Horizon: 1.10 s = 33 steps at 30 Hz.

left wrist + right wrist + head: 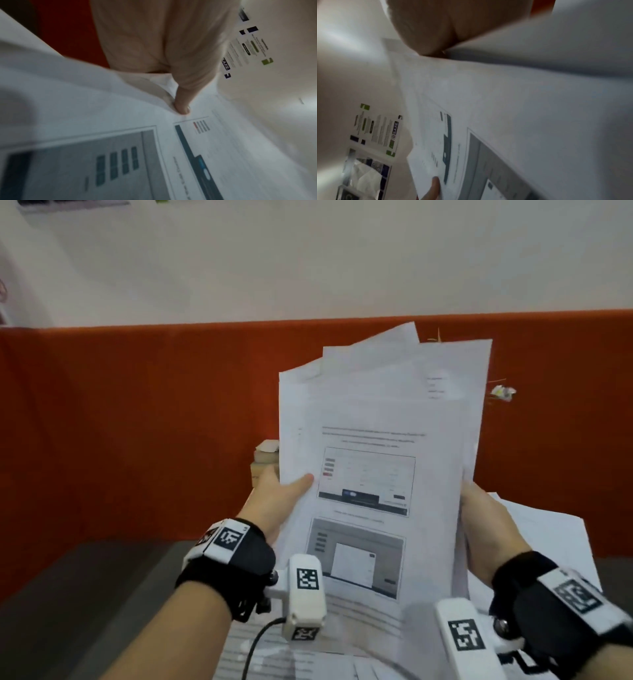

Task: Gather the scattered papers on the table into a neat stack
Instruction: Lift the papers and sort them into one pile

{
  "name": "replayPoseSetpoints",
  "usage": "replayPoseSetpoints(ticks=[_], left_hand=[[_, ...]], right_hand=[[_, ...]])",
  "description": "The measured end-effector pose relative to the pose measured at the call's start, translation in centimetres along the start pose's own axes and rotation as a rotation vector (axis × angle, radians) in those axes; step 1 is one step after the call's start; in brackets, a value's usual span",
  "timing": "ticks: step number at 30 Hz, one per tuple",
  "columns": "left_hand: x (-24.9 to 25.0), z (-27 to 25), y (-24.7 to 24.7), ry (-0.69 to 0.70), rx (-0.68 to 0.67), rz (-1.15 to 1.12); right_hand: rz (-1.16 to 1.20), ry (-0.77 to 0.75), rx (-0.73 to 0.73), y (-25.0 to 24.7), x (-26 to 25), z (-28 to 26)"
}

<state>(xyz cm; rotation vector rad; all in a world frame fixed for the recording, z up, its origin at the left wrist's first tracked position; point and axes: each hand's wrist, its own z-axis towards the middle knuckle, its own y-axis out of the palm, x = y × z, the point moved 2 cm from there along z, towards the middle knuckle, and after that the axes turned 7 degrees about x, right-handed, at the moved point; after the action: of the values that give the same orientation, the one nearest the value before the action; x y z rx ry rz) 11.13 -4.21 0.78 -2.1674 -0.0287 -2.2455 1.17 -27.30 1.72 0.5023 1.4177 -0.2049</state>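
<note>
With the left hand (274, 501) and right hand (486, 529) gripping the uneven sheaf of papers (373, 474) between them, squaring seems underway; tapping its edges level likely comes next.

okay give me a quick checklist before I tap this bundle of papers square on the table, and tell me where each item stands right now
1. Left hand grips the bundle, thumb on the front sheet: ok.
2. Right hand grips the bundle's other edge: ok.
3. Sheet tops aligned: not ok, several corners fan out unevenly.
4. Bottom edges even: cannot tell, hidden behind the wrist cameras.
5. All papers gathered: not ok, loose sheets remain on the table.
6. Landing spot free: not ok, more sheets lie directly beneath the bundle.
</note>
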Motion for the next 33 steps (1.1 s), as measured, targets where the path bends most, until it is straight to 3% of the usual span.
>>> replayPoseSetpoints(ticks=[3, 5, 8, 11, 13, 15, 17, 19, 22, 26, 31, 33], left_hand=[[1.1, -0.7, 0.3, 0.122, 0.110, -0.029], [1.6, -1.4, 0.9, 0.150, 0.100, -0.004], [1.9, -1.6, -0.3, 0.141, 0.063, 0.282], [1.0, -1.5, -5.0, -0.137, 0.091, 0.926], [-0.6, -2.8, -7.6, -0.364, -0.066, 1.336], [-2.5, -4.0, -8.6, -0.474, -0.227, 1.467], [-4.1, -4.7, -8.9, -0.498, -0.207, 1.471], [-5.1, -4.7, -9.1, -0.480, -0.082, 1.472], [-5.7, -4.1, -8.3, -0.521, 0.042, 1.287], [-5.5, -3.7, -7.6, -0.436, -0.105, 1.249], [-4.5, -2.7, -7.6, -0.473, -0.164, 0.849], [-4.1, -3.3, -6.6, -0.460, -0.185, 0.846]], right_hand=[[-0.143, -0.131, -0.134, 0.5, -0.4, -0.4], [-0.261, -0.206, -0.182, 0.9, -0.4, -0.5], [-0.253, -0.207, -0.003, -0.1, 0.0, 0.7], [-0.249, -0.168, 0.092, -2.4, 0.2, 1.5], [-0.266, -0.142, 0.096, -3.4, 0.8, 1.5], [-0.272, -0.117, 0.090, -3.5, 1.4, 1.3], [-0.269, -0.083, 0.070, -3.0, 2.1, 1.2], [-0.265, -0.069, 0.055, -2.7, 2.4, 1.3], [-0.258, -0.065, 0.081, -3.2, 2.6, 1.7], [-0.267, -0.068, 0.101, -3.7, 2.8, 1.8], [-0.254, -0.041, 0.142, -4.9, 3.4, 2.2], [-0.264, -0.032, 0.154, -5.2, 3.8, 2.3]])
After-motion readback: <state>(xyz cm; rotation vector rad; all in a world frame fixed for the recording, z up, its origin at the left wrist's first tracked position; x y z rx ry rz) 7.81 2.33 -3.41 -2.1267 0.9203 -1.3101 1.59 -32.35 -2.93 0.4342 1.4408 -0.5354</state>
